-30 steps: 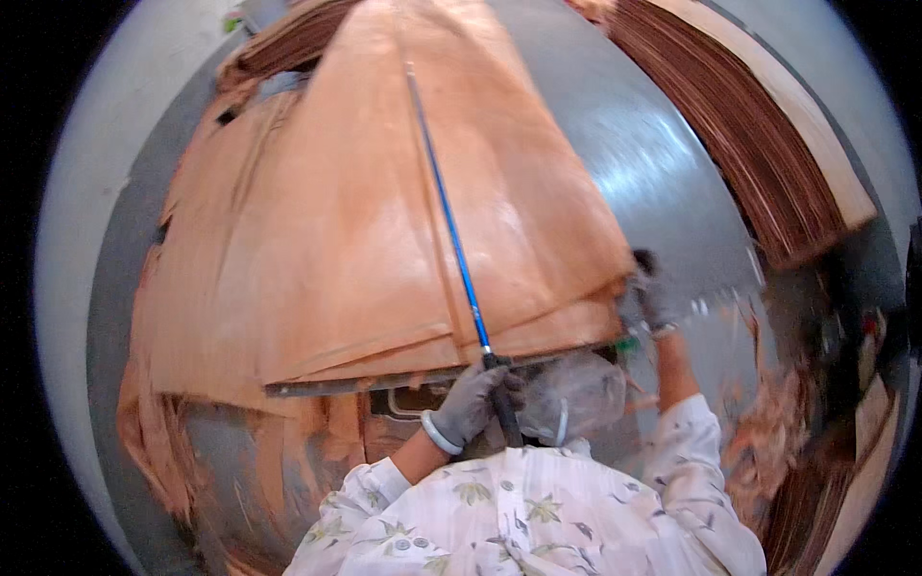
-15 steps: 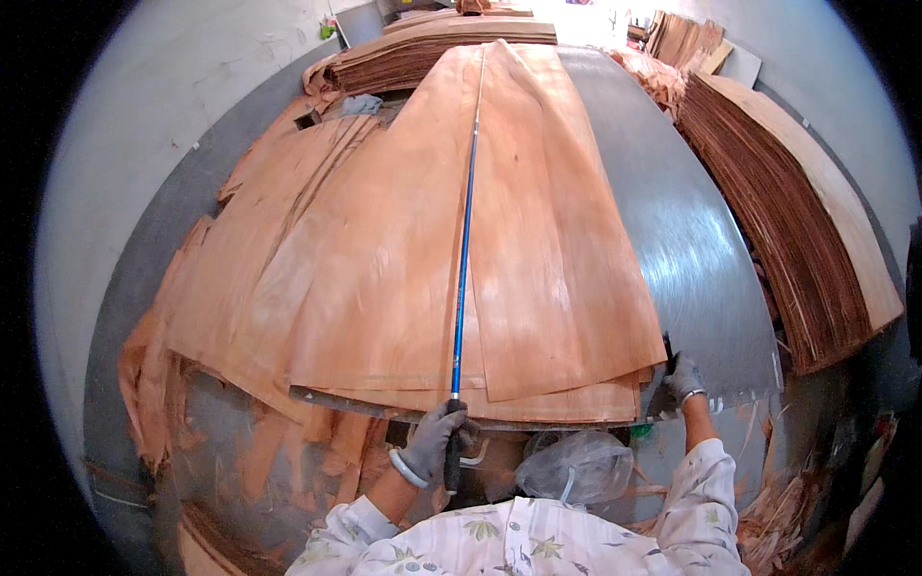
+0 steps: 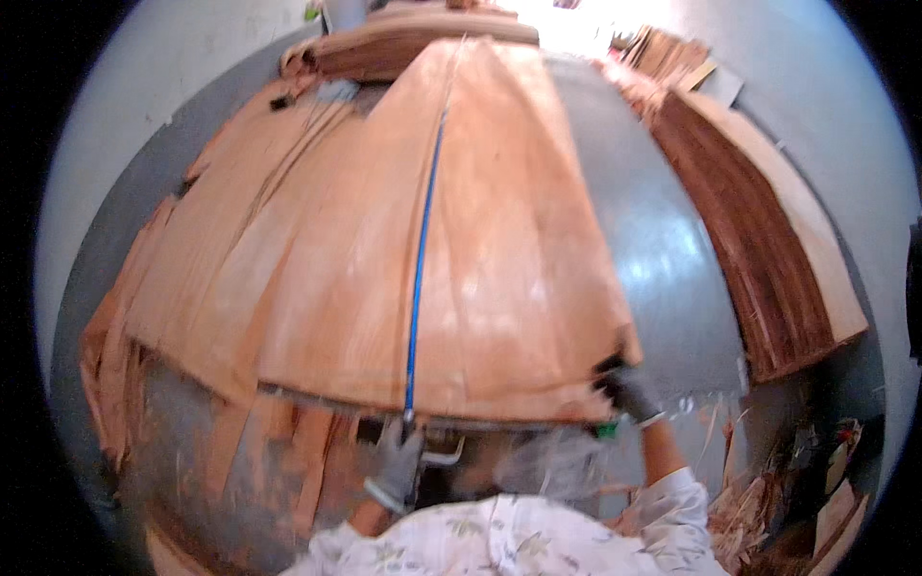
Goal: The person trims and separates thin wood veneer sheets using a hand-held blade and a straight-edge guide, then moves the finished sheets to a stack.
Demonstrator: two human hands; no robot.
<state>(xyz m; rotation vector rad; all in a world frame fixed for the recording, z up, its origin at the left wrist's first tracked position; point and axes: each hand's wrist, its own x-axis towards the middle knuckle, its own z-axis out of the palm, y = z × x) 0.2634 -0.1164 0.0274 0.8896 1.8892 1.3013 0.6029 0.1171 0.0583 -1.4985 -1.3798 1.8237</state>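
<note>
A long thin blue pole [image 3: 421,250] stretches from my left hand toward the far end of the table, lying over wide sheets of wood veneer [image 3: 519,278]. My left hand [image 3: 396,468], in a grey glove, is closed around the pole's near end at the table's front edge. At the near right corner of the veneer is my right hand [image 3: 634,394], also gloved and closed on a small black object [image 3: 609,370]. Motion blur hides what kind of object it is. The veneer sheets overlap one another, and their front edges lie along the table's near side.
The grey metal tabletop [image 3: 663,230] shows right of the veneer. A tall stack of veneer [image 3: 759,250] stands at the right, another stack [image 3: 423,48] at the far end. Clear plastic [image 3: 552,461] hangs below the front edge. Wood scraps [image 3: 740,523] litter the floor.
My right hand has moved left with the black object, from beside the veneer onto its near right corner. The pole's near end and my left hand sit farther left; the whole view has shifted slightly.
</note>
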